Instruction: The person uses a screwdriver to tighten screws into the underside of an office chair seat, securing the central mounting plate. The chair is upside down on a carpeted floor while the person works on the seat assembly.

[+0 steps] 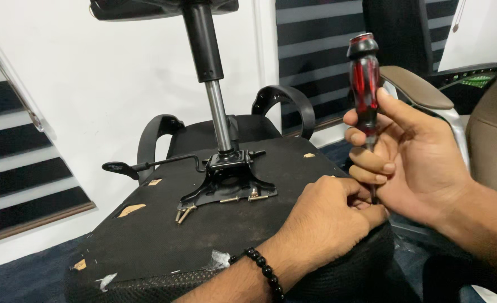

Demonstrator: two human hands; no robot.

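My right hand (411, 154) grips the screwdriver (364, 84), left hand (327, 216) pinching its tip at the seat (164, 230) edge; loose screws (184, 214) wait by the unfastened plate (231, 182).

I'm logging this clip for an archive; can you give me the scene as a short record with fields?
Setting: upturned office chair seat, black underside facing up
Right hand: grips a red and black screwdriver, held upright
Left hand: rests at the seat edge, fingers by the screwdriver tip
Mounting plate: black metal, with gas cylinder
Loose screws: beside the plate
Wrist: black bead bracelet
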